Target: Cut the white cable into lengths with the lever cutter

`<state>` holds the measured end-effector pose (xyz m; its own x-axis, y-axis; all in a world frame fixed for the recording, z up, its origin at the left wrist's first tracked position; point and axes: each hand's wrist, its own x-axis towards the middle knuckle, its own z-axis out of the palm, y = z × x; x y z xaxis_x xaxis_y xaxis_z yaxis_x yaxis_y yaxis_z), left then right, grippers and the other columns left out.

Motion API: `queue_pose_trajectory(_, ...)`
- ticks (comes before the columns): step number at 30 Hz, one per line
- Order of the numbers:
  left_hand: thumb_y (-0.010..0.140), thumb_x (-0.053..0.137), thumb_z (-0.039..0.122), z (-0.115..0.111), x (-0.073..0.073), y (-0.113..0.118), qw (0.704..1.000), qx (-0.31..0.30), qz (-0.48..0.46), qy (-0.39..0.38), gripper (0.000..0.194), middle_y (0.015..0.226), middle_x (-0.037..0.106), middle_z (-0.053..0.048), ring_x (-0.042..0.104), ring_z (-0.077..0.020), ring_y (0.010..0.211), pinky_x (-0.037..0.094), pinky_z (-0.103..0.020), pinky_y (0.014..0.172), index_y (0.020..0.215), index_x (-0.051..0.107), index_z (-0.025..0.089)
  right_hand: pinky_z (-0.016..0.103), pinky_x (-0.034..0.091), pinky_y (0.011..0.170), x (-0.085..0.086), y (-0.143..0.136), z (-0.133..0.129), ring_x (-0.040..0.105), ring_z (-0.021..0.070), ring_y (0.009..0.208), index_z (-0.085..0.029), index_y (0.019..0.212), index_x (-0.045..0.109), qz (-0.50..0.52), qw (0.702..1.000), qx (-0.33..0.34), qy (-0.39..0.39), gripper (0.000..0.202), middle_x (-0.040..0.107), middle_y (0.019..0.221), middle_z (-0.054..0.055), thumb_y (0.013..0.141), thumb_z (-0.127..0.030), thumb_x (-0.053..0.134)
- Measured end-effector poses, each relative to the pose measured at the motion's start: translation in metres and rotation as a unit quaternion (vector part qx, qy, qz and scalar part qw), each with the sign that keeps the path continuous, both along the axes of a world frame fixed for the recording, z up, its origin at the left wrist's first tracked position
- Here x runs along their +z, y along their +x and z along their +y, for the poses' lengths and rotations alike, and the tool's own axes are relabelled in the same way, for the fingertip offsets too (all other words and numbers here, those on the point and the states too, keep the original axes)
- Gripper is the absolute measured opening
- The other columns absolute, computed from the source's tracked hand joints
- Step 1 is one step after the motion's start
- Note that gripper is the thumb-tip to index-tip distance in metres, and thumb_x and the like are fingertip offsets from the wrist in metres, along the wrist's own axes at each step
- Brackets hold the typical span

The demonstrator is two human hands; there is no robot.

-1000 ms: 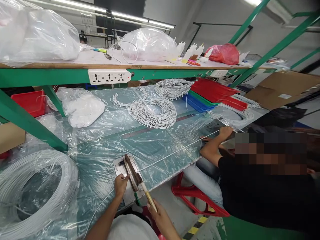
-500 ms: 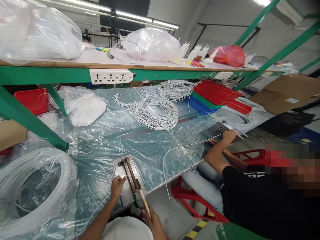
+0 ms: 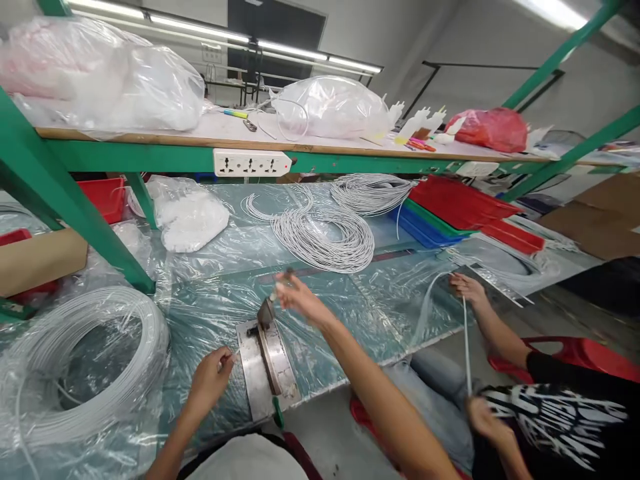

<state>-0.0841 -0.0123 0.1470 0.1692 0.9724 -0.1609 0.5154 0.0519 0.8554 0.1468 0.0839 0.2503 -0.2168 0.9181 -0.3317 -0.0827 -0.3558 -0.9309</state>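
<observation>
A metal guillotine-style cutter (image 3: 273, 367) with a flat plate, a long bar and a green-handled lower end lies on the plastic-covered bench in front of me. Its dark blade (image 3: 266, 312) is raised at the far end. My right hand (image 3: 303, 300) reaches over the plate, fingers around the lifted lever handle; a dark end shows beyond them. Just left of the plate, my left hand (image 3: 213, 373) is closed in a pinch, with a short pale tip of white cable (image 3: 237, 352) pointing at the cutter. Most of that cable is hidden.
A large coil of white cable (image 3: 85, 360) lies at left, and a bundle of cut cables (image 3: 325, 240) farther back. Red, green and blue trays (image 3: 450, 207) stand at the back right. A green post (image 3: 100, 207) slants on the left. A co-worker's hands (image 3: 470, 290) handle cable at right.
My right hand has gone from the near edge up and away, raising the cutter's lever. My left hand has drawn slightly left of the plate. The co-worker's hands have moved apart along a cable.
</observation>
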Motion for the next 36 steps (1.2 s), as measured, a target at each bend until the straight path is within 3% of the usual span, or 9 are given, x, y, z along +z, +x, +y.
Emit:
queue_pose_trajectory(5,0.078,0.048,0.054,-0.002,0.026,-0.011,0.973,-0.009,-0.188,-0.133,0.037,0.050,0.048,0.004,0.038,-0.0110,0.047,0.026,-0.023,0.050,0.068,0.048,0.019,0.020,0.041,0.051,-0.019,-0.040,0.101,0.046,0.0087,0.048,-0.016,0.109,0.052,-0.093,0.995,-0.042,-0.021,0.036,0.048,0.055,-0.006,0.076,-0.029,0.060)
queue_pose_trajectory(9,0.073,0.053,0.060,-0.002,0.045,-0.016,0.946,0.033,-0.263,-0.184,0.041,0.047,0.050,0.006,0.025,-0.0063,0.037,0.017,-0.021,0.041,0.075,0.048,0.019,0.020,0.042,0.056,-0.036,-0.049,0.110,0.050,0.0092,0.055,-0.014,0.120,0.046,-0.112,0.991,-0.072,0.014,0.047,0.053,0.062,-0.004,0.076,-0.022,0.060)
queue_pose_trajectory(12,0.073,0.056,0.060,0.003,0.063,-0.022,0.943,0.087,-0.289,-0.142,0.042,0.049,0.052,0.006,0.028,-0.0055,0.036,0.019,-0.019,0.040,0.077,0.049,0.019,0.023,0.044,0.067,-0.050,-0.045,0.060,0.053,0.0108,0.068,-0.018,0.128,0.041,-0.104,0.989,-0.069,0.083,0.058,0.055,0.072,-0.003,0.074,-0.027,0.062)
queue_pose_trajectory(17,0.071,0.062,0.057,0.028,0.092,-0.011,0.920,0.161,-0.353,-0.059,0.042,0.051,0.054,0.006,0.033,-0.0043,0.036,0.023,-0.016,0.039,0.082,0.051,0.018,0.023,0.042,0.057,-0.073,-0.062,-0.080,0.053,0.0108,0.060,-0.023,0.131,0.042,0.004,0.957,0.290,0.013,0.085,0.058,0.073,-0.003,0.057,-0.045,0.077)
queue_pose_trajectory(20,0.071,0.066,0.051,0.047,0.103,0.018,0.892,0.164,-0.419,-0.033,0.038,0.053,0.055,0.006,0.036,-0.0039,0.037,0.026,-0.015,0.039,0.082,0.050,0.019,0.018,0.035,0.049,-0.071,-0.089,-0.143,0.045,0.0061,0.053,-0.023,0.118,0.053,0.061,0.943,0.326,-0.037,0.073,0.054,0.069,-0.004,0.058,-0.059,0.072)
queue_pose_trajectory(23,0.069,0.068,0.050,0.058,0.105,0.051,0.870,0.137,-0.471,-0.047,0.039,0.061,0.059,0.005,0.043,-0.0056,0.041,0.036,-0.017,0.044,0.085,0.049,0.020,0.017,0.032,0.045,-0.056,-0.100,-0.168,0.043,0.0052,0.048,-0.015,0.082,0.062,0.062,0.970,0.236,-0.022,0.056,0.049,0.059,-0.002,0.076,-0.068,0.046)
queue_pose_trajectory(26,0.071,0.063,0.058,0.050,0.091,0.072,0.876,0.025,-0.463,-0.130,0.053,0.085,0.066,-0.005,0.059,-0.0136,0.061,0.047,-0.026,0.061,0.106,0.050,0.021,0.019,0.027,0.040,-0.038,-0.069,-0.157,0.036,0.0055,0.039,-0.016,0.061,0.050,0.048,0.996,0.060,0.040,0.061,0.039,0.046,-0.004,0.075,-0.074,0.039)
queue_pose_trajectory(31,0.074,0.045,0.072,0.000,0.040,0.062,0.853,-0.277,-0.303,-0.323,0.063,0.079,0.068,-0.010,0.062,-0.0199,0.066,0.045,-0.032,0.068,0.097,0.063,0.015,0.020,0.020,0.037,-0.019,0.067,-0.094,0.022,0.0052,0.036,-0.022,0.056,0.032,0.008,0.964,-0.252,0.085,0.052,0.022,0.045,-0.009,0.073,-0.068,0.049)
queue_pose_trajectory(36,0.071,0.039,0.077,-0.038,0.008,0.008,0.876,-0.262,-0.174,-0.366,0.062,0.046,0.055,0.000,0.051,-0.0170,0.047,0.042,-0.032,0.064,0.069,0.063,0.020,0.024,0.025,0.038,-0.019,0.200,-0.054,0.025,0.0052,0.035,-0.023,0.052,0.030,-0.200,0.876,-0.427,0.098,0.052,0.023,0.041,-0.008,0.076,-0.069,0.039)
